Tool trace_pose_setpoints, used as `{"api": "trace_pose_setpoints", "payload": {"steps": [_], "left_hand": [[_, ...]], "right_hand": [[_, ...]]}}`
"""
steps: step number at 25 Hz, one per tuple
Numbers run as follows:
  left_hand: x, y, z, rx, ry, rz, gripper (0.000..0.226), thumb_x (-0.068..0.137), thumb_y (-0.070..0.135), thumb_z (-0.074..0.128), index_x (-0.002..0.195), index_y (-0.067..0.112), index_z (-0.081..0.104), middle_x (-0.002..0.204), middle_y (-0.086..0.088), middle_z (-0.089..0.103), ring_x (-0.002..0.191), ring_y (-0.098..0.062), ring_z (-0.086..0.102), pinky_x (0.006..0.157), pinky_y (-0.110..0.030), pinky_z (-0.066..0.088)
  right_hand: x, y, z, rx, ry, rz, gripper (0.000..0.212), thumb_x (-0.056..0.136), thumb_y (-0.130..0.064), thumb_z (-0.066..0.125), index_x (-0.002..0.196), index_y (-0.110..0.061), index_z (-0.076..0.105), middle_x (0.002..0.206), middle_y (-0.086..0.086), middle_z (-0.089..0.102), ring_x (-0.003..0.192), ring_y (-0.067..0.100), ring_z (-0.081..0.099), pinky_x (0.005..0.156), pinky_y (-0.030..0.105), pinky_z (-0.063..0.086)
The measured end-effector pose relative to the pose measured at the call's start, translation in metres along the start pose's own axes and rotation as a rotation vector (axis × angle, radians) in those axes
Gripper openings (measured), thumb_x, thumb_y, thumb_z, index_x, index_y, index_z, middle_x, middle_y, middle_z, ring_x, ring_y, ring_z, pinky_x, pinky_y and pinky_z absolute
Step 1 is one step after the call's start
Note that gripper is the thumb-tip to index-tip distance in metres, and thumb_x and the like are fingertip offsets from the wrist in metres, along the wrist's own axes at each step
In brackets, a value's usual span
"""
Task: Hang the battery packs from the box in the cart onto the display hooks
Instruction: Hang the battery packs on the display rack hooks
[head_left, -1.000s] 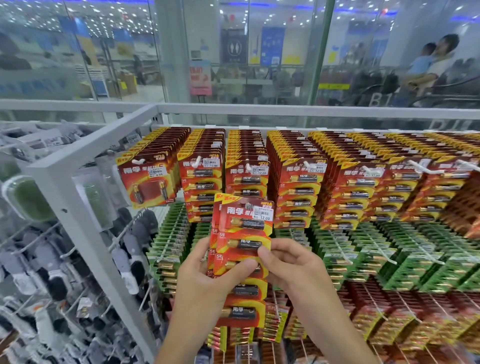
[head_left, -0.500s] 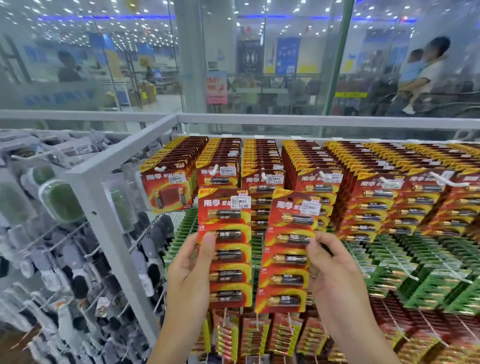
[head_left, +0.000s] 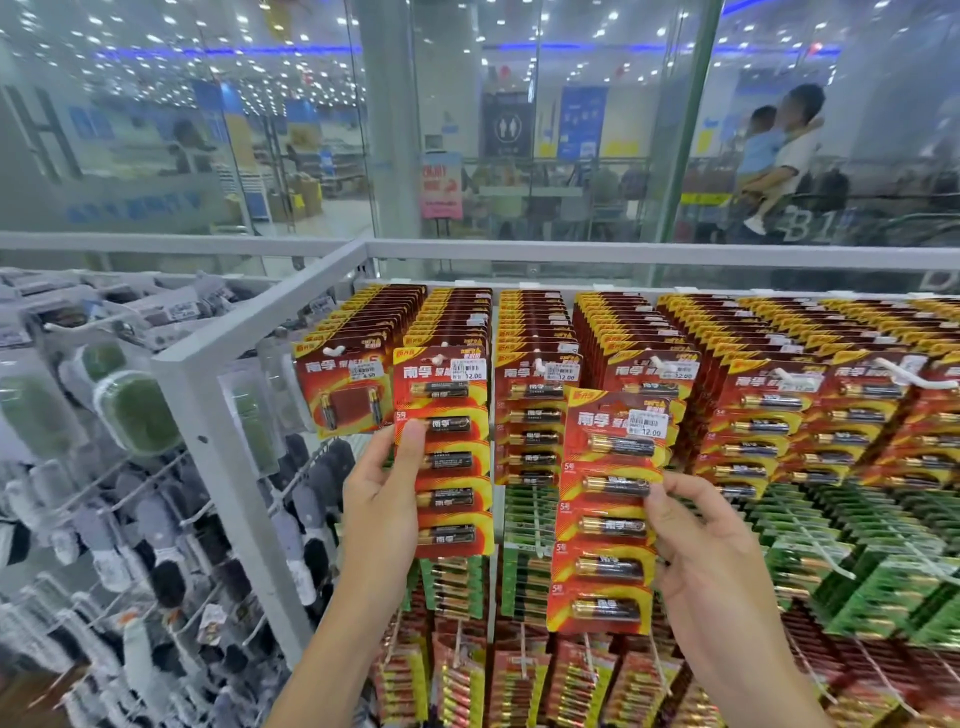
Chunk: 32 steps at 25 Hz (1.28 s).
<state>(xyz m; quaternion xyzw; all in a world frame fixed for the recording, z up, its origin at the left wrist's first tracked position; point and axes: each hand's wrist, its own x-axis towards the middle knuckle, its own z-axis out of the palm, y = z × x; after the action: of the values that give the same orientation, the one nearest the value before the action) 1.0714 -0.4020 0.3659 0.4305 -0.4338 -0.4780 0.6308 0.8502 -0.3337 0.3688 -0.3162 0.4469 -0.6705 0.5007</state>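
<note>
My left hand (head_left: 382, 499) pinches a tall red-and-yellow battery pack (head_left: 447, 457) by its left edge, thumb on the front. The pack's top hole sits at the white tip of a display hook (head_left: 435, 358) in the second column. My right hand (head_left: 698, 540) grips a second, matching battery pack (head_left: 608, 514) by its right edge and holds it free in front of the rack, slightly tilted, below the fourth column's hook (head_left: 662, 362). The cart and box are out of view.
The white-framed rack (head_left: 234, 467) carries several full columns of red packs (head_left: 537, 415), green packs (head_left: 857, 561) lower down and more red ones at the bottom. Hooks of grey and green goods (head_left: 130, 415) hang on the left panel. People stand behind glass at the back right.
The two packs, held together a second ago, are now apart. My left hand has lifted its pack up to the second-column hook; my right hand has carried the other pack to the right.
</note>
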Motion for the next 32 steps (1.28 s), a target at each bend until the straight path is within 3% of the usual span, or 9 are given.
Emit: {"api": "trace_pose_setpoints", "payload": {"steps": [3, 8, 12, 15, 18, 21, 24, 28, 32], "left_hand": [[0.008, -0.005, 0.001, -0.008, -0.008, -0.026, 0.029, 0.101, 0.047, 0.055, 0.114, 0.027, 0.073, 0.102, -0.006, 0.080, 0.086, -0.032, 0.078, 0.074, -0.046, 0.063], [0.034, -0.011, 0.008, 0.043, -0.005, -0.028, 0.034, 0.103, 0.047, 0.056, 0.123, 0.023, 0.069, 0.106, -0.006, 0.080, 0.090, -0.030, 0.078, 0.077, -0.049, 0.064], [0.046, -0.022, 0.006, 0.051, 0.032, -0.016, 0.030, 0.100, 0.050, 0.061, 0.114, 0.027, 0.074, 0.106, 0.000, 0.080, 0.097, -0.026, 0.078, 0.087, -0.052, 0.061], [0.049, -0.027, 0.002, 0.120, 0.068, 0.018, 0.020, 0.097, 0.054, 0.063, 0.100, 0.038, 0.072, 0.096, 0.024, 0.077, 0.095, 0.005, 0.071, 0.094, -0.033, 0.053], [0.048, -0.027, 0.004, 0.153, 0.069, 0.038, 0.018, 0.098, 0.050, 0.061, 0.103, 0.036, 0.069, 0.092, 0.031, 0.074, 0.096, 0.010, 0.067, 0.087, -0.017, 0.050], [0.045, -0.028, 0.005, 0.138, 0.060, 0.051, 0.016, 0.102, 0.043, 0.057, 0.110, 0.032, 0.066, 0.088, 0.033, 0.072, 0.085, 0.021, 0.064, 0.072, -0.002, 0.047], [0.047, -0.034, 0.001, 0.166, 0.051, 0.066, 0.035, 0.101, 0.049, 0.057, 0.127, 0.027, 0.065, 0.113, 0.029, 0.065, 0.102, 0.018, 0.057, 0.096, -0.017, 0.043], [0.052, -0.038, -0.005, 0.179, 0.090, 0.066, 0.012, 0.105, 0.040, 0.053, 0.109, 0.040, 0.065, 0.102, 0.034, 0.066, 0.098, 0.020, 0.058, 0.090, -0.014, 0.041], [0.052, -0.039, -0.006, 0.189, 0.113, 0.102, 0.014, 0.104, 0.040, 0.058, 0.110, 0.036, 0.069, 0.110, 0.008, 0.074, 0.110, -0.022, 0.066, 0.102, -0.039, 0.052]], "right_hand": [[0.002, 0.002, -0.003, -0.032, 0.014, 0.005, 0.019, 0.079, -0.039, 0.074, 0.095, -0.029, 0.075, 0.118, 0.004, 0.075, 0.116, 0.030, 0.066, 0.109, 0.062, 0.042], [0.004, -0.005, -0.009, -0.055, 0.048, -0.060, 0.018, 0.085, -0.039, 0.071, 0.097, -0.026, 0.073, 0.109, 0.018, 0.072, 0.087, 0.033, 0.052, 0.083, 0.055, 0.042], [0.017, -0.020, -0.019, -0.085, 0.082, -0.145, 0.009, 0.099, -0.023, 0.062, 0.102, -0.017, 0.068, 0.079, -0.006, 0.073, 0.069, 0.011, 0.066, 0.066, 0.028, 0.053], [0.027, -0.030, -0.022, -0.102, 0.095, -0.171, 0.012, 0.101, -0.020, 0.061, 0.108, -0.011, 0.065, 0.078, -0.008, 0.074, 0.065, 0.005, 0.069, 0.056, 0.023, 0.055], [0.033, -0.031, -0.024, -0.135, 0.104, -0.177, 0.009, 0.102, -0.016, 0.060, 0.107, -0.008, 0.063, 0.062, -0.017, 0.066, 0.053, -0.003, 0.061, 0.048, 0.015, 0.049], [0.036, -0.029, -0.025, -0.144, 0.117, -0.173, 0.009, 0.101, -0.018, 0.062, 0.106, -0.011, 0.066, 0.075, -0.010, 0.074, 0.063, 0.001, 0.068, 0.052, 0.017, 0.053], [0.038, -0.025, -0.026, -0.157, 0.160, -0.181, 0.007, 0.099, -0.021, 0.065, 0.104, -0.016, 0.068, 0.087, -0.007, 0.077, 0.071, 0.001, 0.071, 0.059, 0.019, 0.055], [0.059, -0.019, -0.023, -0.203, 0.196, -0.176, 0.013, 0.098, -0.028, 0.069, 0.108, -0.021, 0.072, 0.107, 0.000, 0.077, 0.104, 0.018, 0.072, 0.099, 0.048, 0.055], [0.084, -0.010, -0.024, -0.207, 0.204, -0.186, 0.009, 0.098, -0.028, 0.069, 0.107, -0.025, 0.071, 0.111, 0.000, 0.076, 0.110, 0.021, 0.070, 0.106, 0.053, 0.051]]}}
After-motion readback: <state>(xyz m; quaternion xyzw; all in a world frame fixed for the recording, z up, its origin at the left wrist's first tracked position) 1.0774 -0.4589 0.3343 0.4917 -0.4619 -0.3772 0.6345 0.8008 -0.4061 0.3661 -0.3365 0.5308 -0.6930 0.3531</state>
